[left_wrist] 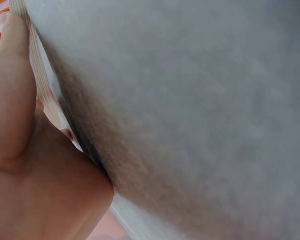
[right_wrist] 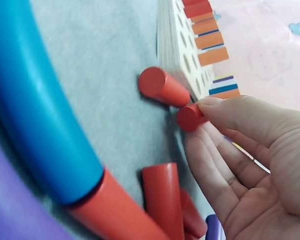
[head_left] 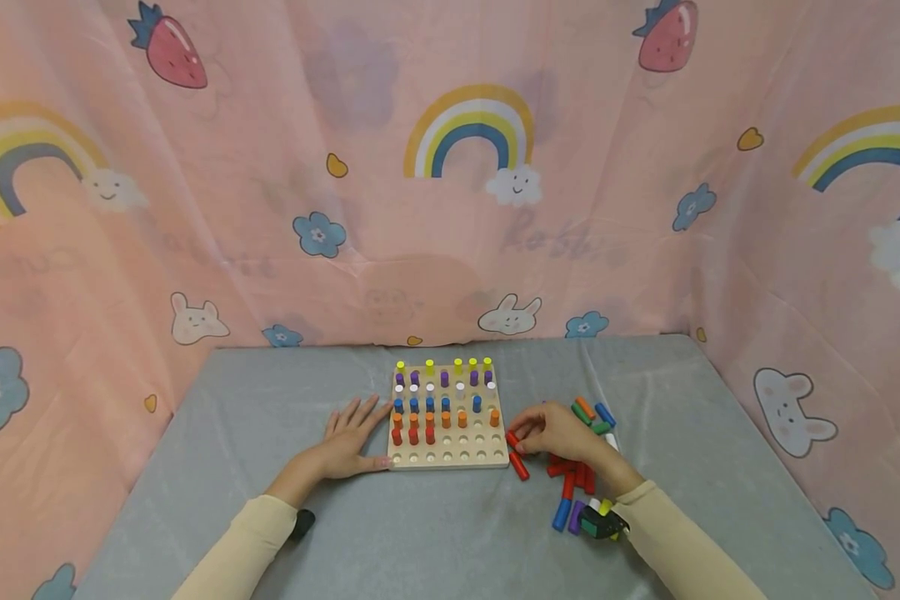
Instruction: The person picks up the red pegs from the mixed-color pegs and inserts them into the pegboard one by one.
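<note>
A wooden pegboard [head_left: 450, 465] carries rows of yellow, purple, white, blue, orange and red pegs, with bare holes in its nearest row. My left hand [head_left: 342, 447] lies with fingers spread on the grey cloth, its thumb and fingertips at the board's left edge. Between thumb and fingers, my right hand [head_left: 558, 431] pinches a red peg [right_wrist: 189, 118] just off the board's right edge. Close below that peg, another red peg [head_left: 519, 467] lies on the cloth. In the left wrist view, the left thumb [left_wrist: 12, 40] rests along the board's side.
Loose red pegs [head_left: 581, 477] lie in a heap under my right wrist. Blue, purple and yellow pegs are nearer me, beside a dark wrist device [head_left: 602, 523]. Green, orange and blue pegs [head_left: 605, 414] lie beyond the hand. A pink printed curtain [head_left: 450, 300] closes off the table's far edge.
</note>
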The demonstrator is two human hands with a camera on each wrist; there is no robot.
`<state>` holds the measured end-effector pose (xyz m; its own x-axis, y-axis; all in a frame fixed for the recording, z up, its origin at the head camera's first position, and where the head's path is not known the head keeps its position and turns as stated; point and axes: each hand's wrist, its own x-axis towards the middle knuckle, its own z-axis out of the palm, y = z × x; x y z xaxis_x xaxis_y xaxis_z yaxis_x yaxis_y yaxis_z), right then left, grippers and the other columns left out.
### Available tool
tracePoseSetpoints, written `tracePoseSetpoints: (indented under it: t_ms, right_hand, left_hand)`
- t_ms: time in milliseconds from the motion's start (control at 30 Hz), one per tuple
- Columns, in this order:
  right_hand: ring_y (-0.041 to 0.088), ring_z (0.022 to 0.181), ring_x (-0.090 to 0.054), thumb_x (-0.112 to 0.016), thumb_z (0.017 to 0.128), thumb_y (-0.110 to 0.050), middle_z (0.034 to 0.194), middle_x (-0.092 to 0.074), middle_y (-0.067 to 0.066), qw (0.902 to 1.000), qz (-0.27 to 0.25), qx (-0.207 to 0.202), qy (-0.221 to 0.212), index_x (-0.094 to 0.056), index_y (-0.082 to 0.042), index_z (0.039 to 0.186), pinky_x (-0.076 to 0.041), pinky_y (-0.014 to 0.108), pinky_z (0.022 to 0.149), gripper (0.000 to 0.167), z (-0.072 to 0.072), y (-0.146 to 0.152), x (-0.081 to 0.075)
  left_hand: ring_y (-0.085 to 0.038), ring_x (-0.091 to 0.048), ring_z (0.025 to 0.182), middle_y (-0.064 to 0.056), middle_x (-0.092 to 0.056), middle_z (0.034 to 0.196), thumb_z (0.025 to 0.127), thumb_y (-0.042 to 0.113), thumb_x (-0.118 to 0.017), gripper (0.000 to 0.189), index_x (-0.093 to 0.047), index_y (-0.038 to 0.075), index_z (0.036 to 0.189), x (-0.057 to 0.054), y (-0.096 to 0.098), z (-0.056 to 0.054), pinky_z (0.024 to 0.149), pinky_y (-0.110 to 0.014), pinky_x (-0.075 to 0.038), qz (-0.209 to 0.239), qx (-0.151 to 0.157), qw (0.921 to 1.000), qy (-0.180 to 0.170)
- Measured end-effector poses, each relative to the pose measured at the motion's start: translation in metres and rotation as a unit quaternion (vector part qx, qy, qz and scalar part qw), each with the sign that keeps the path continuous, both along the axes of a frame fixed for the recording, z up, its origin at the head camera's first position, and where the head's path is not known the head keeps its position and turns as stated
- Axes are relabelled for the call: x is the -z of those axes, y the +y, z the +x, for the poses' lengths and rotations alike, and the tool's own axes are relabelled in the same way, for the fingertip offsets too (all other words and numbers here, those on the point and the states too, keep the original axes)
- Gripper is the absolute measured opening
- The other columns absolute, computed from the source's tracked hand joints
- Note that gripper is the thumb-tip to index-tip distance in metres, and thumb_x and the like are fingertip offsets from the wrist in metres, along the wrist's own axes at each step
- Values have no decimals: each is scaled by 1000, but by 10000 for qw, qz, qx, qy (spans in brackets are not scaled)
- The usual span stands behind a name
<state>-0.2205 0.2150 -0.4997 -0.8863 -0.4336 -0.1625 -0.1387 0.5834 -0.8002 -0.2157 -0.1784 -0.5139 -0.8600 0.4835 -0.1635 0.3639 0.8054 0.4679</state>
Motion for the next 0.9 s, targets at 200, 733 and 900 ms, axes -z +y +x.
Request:
tracePoseSetpoints:
  t_ms: [200,733,900]
  right_hand:
    - [15,77,-65,-80,82,-18,92,-74,5,9996,-104,239,142,-74,-8,107,-55,28,67,28,6,-9,-9]
    - [14,83,-67,-80,81,-10,97,-73,13,9922,-952,357,723,-73,-5,109,-56,21,71,29,12,-51,-12]
    - [13,82,-67,-79,81,-8,99,-73,11,9896,-1074,420,865,-74,-7,107,-56,20,72,27,14,-65,-11]
  left_hand:
    - [-48,-2,152,-18,-10,167,85,64,-65,98,-17,23,160,1,0,0,115,-74,2,194,38,9998,33]
    - [-43,4,154,-12,-3,169,86,62,-65,99,-11,26,161,7,-2,-3,117,-70,4,107,17,9999,-72]
    - [-47,2,153,-16,-5,168,85,67,-62,99,-13,25,161,3,-2,-1,116,-72,5,172,87,9998,-23]
